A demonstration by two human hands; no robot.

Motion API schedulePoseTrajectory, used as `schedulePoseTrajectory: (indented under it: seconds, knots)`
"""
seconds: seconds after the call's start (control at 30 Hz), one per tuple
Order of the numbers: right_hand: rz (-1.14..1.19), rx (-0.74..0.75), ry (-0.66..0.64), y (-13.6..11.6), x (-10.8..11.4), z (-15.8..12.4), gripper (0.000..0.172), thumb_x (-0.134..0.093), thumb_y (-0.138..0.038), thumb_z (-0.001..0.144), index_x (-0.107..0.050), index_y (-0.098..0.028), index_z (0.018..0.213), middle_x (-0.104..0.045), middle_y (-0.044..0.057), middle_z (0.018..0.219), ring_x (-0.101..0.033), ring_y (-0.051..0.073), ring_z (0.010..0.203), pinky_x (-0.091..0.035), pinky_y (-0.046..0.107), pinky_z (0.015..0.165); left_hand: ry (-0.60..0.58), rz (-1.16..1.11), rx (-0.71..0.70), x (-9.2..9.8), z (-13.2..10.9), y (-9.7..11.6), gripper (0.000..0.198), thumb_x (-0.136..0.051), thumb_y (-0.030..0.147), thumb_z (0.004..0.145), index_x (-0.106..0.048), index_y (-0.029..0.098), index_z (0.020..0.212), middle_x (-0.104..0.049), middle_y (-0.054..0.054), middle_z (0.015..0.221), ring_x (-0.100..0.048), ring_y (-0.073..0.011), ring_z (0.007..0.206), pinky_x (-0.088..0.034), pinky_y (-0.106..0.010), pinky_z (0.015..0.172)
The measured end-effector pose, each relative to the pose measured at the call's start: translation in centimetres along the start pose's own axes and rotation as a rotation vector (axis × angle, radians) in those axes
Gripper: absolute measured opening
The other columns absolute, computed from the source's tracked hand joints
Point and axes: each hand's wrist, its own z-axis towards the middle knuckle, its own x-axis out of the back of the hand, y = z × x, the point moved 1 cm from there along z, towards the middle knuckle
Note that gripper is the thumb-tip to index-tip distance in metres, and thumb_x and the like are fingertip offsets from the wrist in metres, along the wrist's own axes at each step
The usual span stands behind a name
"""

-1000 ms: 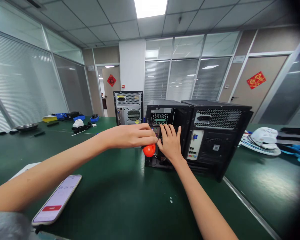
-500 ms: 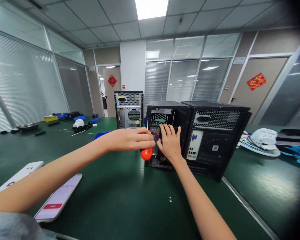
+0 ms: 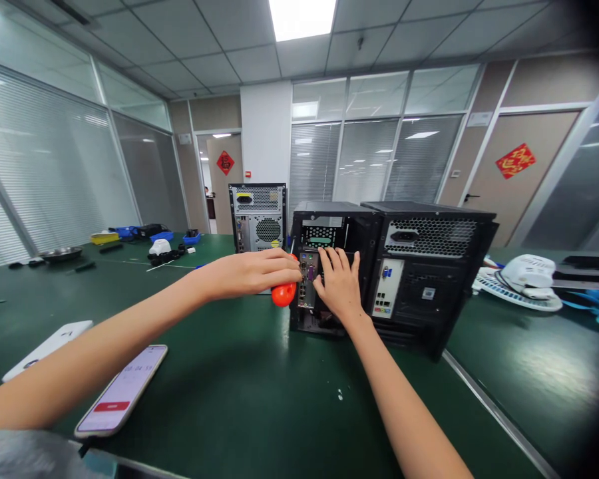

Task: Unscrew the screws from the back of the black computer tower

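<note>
In the head view, my left hand [image 3: 262, 271] is closed around a screwdriver with a round red handle [image 3: 283, 295]. Its thin metal shaft points up beside the left edge of an open black computer case [image 3: 347, 211]. My right hand [image 3: 342, 283] lies with fingers spread against the back of that case, just right of the port panel [image 3: 307, 279]. Inside the upper part, a green strip shows behind a perforated plate. My right palm hides part of the case's lower back.
A second black computer case [image 3: 429, 266] stands directly to the right, and a third case [image 3: 259, 219] is farther back. Two phones lie at left, one with a lit screen [image 3: 122, 392]. A white fan head [image 3: 528, 276] rests at far right. Blue trays [image 3: 160, 236] sit at back left.
My left hand has moved slightly left and up with the screwdriver, away from the port panel, uncovering more of its ports. My right hand stays in place.
</note>
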Motion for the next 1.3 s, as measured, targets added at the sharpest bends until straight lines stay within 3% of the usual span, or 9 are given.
schedulePoseTrajectory:
  seconds: [0.37, 0.57, 0.7, 0.73, 0.83, 0.9, 1.0, 1.17, 1.3]
  knots:
    - [0.036, 0.054, -0.086, 0.5, 0.6, -0.4, 0.062, -0.042, -0.016, 0.082, -0.028, -0.007, 0.142, -0.035, 0.015, 0.146, -0.025, 0.030, 0.136, -0.012, 0.058, 0.110, 0.265, 0.199, 0.009, 0.8, -0.1, 4.1, 0.018, -0.043, 0.010, 0.089, -0.054, 0.013, 0.103, -0.068, -0.009, 0.093, -0.062, -0.0170, 0.098, -0.055, -0.030, 0.084]
    - [0.336, 0.039, -0.159, -0.8, 2.1, -3.0, 0.056, -0.040, -0.014, 0.081, -0.037, -0.006, 0.137, -0.035, 0.019, 0.145, -0.024, 0.030, 0.138, -0.018, 0.054, 0.111, 0.375, 0.280, 0.060, -2.7, 1.3, 8.3, 0.013, -0.053, 0.009, 0.082, -0.059, 0.007, 0.093, -0.068, -0.008, 0.084, -0.065, -0.0174, 0.085, -0.054, -0.030, 0.089]
    - [1.062, -0.217, -0.453, -2.1, 3.5, -6.1, 0.026, -0.044, -0.027, 0.084, -0.065, -0.016, 0.096, -0.066, 0.011, 0.103, -0.059, 0.025, 0.101, -0.043, 0.044, 0.095, 0.366, 0.271, 0.092, -6.5, 1.8, 10.6, 0.015, -0.061, 0.012, 0.078, -0.063, 0.008, 0.092, -0.068, -0.007, 0.086, -0.065, -0.0209, 0.089, -0.052, -0.034, 0.093]
    - [1.280, -0.359, -0.527, -2.4, 4.0, -6.9, 0.026, -0.046, -0.033, 0.085, -0.066, -0.017, 0.088, -0.068, 0.008, 0.093, -0.062, 0.023, 0.092, -0.046, 0.041, 0.091, 0.361, 0.256, 0.119, -7.4, 1.8, 11.0, 0.013, -0.061, 0.014, 0.078, -0.063, 0.009, 0.090, -0.068, -0.007, 0.087, -0.064, -0.0212, 0.090, -0.052, -0.035, 0.093]
    - [1.417, -0.528, -0.556, -2.8, 5.7, -8.8, 0.046, -0.033, -0.047, 0.091, -0.065, -0.015, 0.086, -0.068, 0.006, 0.080, -0.065, 0.017, 0.078, -0.052, 0.034, 0.081, 0.368, 0.261, 0.166, -9.7, 2.0, 12.2, 0.017, -0.061, 0.016, 0.079, -0.064, 0.012, 0.094, -0.067, -0.006, 0.091, -0.063, -0.0203, 0.089, -0.054, -0.034, 0.086]
    - [1.664, -0.882, -0.664, -2.6, 6.5, -10.0, 0.035, -0.053, -0.047, 0.083, -0.066, -0.016, 0.089, -0.068, 0.005, 0.079, -0.066, 0.016, 0.076, -0.053, 0.029, 0.078, 0.338, 0.244, 0.175, -11.1, 2.1, 12.9, 0.017, -0.058, 0.017, 0.081, -0.064, 0.013, 0.096, -0.067, -0.006, 0.090, -0.063, -0.0191, 0.087, -0.054, -0.031, 0.076]
    - [1.831, -1.156, -0.721, -2.0, 7.1, -11.5, 0.026, -0.073, -0.035, 0.069, -0.068, -0.019, 0.088, -0.068, 0.002, 0.077, -0.066, 0.013, 0.073, -0.053, 0.020, 0.066, 0.324, 0.193, 0.139, -12.6, 2.3, 13.9, 0.016, -0.055, 0.020, 0.083, -0.064, 0.013, 0.095, -0.067, -0.005, 0.089, -0.061, -0.0159, 0.080, -0.053, -0.028, 0.069]
    - [1.894, -1.221, -0.841, -1.2, 6.5, -13.4, 0.027, -0.072, -0.033, 0.071, -0.066, -0.019, 0.093, -0.068, 0.001, 0.076, -0.066, 0.013, 0.063, -0.054, 0.024, 0.057, 0.366, 0.111, 0.162, -14.2, 2.6, 15.1, 0.019, -0.053, 0.023, 0.085, -0.064, 0.012, 0.097, -0.068, -0.005, 0.090, -0.059, -0.0153, 0.082, -0.050, -0.029, 0.079]
    - [1.730, -1.187, -0.755, -0.6, 5.5, -14.1, 0.029, -0.071, -0.038, 0.071, -0.065, -0.020, 0.093, -0.066, 0.001, 0.078, -0.064, 0.012, 0.067, -0.050, 0.020, 0.057, 0.318, 0.066, 0.188, -15.4, 2.1, 15.3, 0.017, -0.050, 0.019, 0.087, -0.062, 0.014, 0.098, -0.067, -0.004, 0.097, -0.059, -0.0149, 0.091, -0.047, -0.028, 0.083]
